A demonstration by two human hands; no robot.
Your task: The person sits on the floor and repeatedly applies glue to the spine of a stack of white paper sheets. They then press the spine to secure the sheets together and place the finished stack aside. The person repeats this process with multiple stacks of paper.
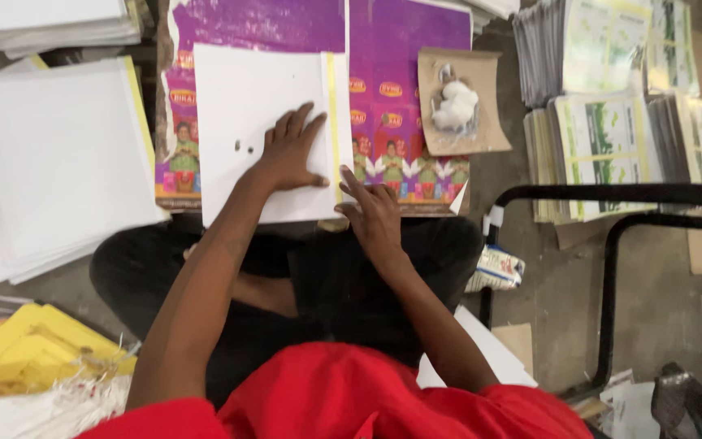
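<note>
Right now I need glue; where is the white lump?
The white lump sits on a brown card, right of the white sheet, beyond the right hand.

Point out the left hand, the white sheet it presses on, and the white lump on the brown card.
left hand [292,153], head view, back of the hand.
white sheet [241,89], head view, bare upper part.
white lump [455,107], head view, its middle.

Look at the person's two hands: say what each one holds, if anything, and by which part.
Neither grips anything. The left hand presses flat on the white sheet, near its right side. The right hand touches the sheet's lower right edge with its fingertips.
</note>
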